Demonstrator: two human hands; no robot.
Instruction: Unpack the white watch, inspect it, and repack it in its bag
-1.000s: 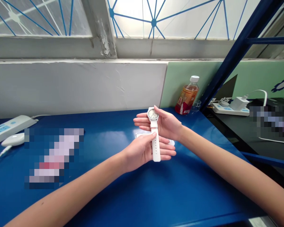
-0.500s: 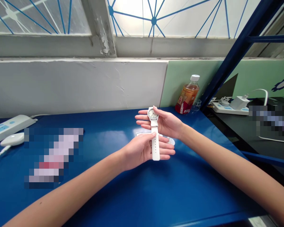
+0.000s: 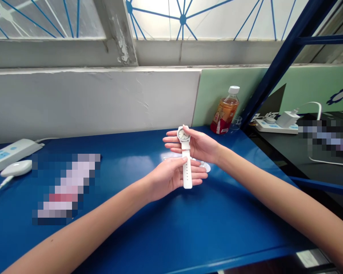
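Observation:
A white wristwatch [image 3: 186, 167] with a round dial lies stretched out across both my palms, above the blue table. My right hand [image 3: 198, 144] supports the dial end, its thumb pressing on the edge of the case and its fingers reaching left underneath. The holed strap end rests on my left hand [image 3: 171, 174], pinned by the thumb, with the fingers extended to the right. Behind my hands, a clear and white item [image 3: 206, 166] on the table is mostly hidden, so I cannot tell what it is.
The blue table [image 3: 125, 236] runs back to the wall. A drink bottle [image 3: 225, 110] stands at the back right beside a blue metal post [image 3: 277, 64]. On the left are a power strip [image 3: 14, 152], a white corded device [image 3: 16, 168] and a pixelated flat object [image 3: 70, 188].
The view has shifted slightly, so the scene sits a little higher in the picture. Both hands keep the same hold on the watch.

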